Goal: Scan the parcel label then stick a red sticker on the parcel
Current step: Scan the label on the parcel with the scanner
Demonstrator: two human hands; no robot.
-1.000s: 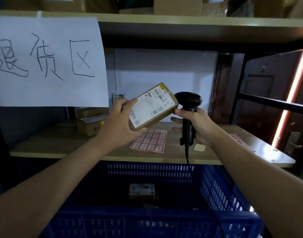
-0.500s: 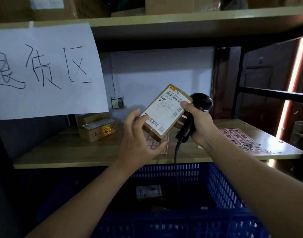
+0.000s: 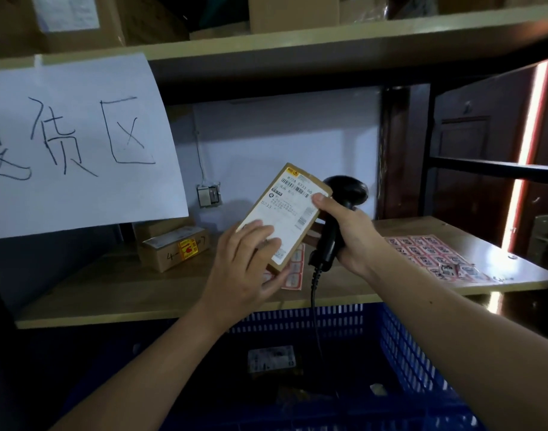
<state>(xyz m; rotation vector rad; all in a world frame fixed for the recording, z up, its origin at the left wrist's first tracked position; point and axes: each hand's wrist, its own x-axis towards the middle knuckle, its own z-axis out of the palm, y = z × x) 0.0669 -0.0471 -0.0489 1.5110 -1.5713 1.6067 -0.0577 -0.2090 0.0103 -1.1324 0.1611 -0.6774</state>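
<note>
The left hand [image 3: 248, 269] has its fingers [image 3: 257, 231] spread flat over the lower end of the parcel's [image 3: 285, 213] white label [image 3: 282, 209], thumb hooked under the bottom edge, gripping the parcel and tilting its face toward the camera, probably so the print can be read. At three o'clock from it, the right hand [image 3: 350, 234] is clenched around the handle of the black scanner [image 3: 338, 219], while its thumb [image 3: 324, 203] reaches across to press on the label's right edge, steadying the parcel. The scanner's head sits behind the parcel at about two o'clock and does not face the barcode, so the scan looks either done or not lined up; which one cannot be told. The parcel is held in the air above the wooden shelf [image 3: 111, 290]. A red sticker sheet [image 3: 294, 272] lies on the shelf just under the parcel at six o'clock, and a second sheet [image 3: 428, 253] lies at four o'clock, both within easy reach for the sticking step. Below, a blue crate [image 3: 406, 346] holds another parcel.
</note>
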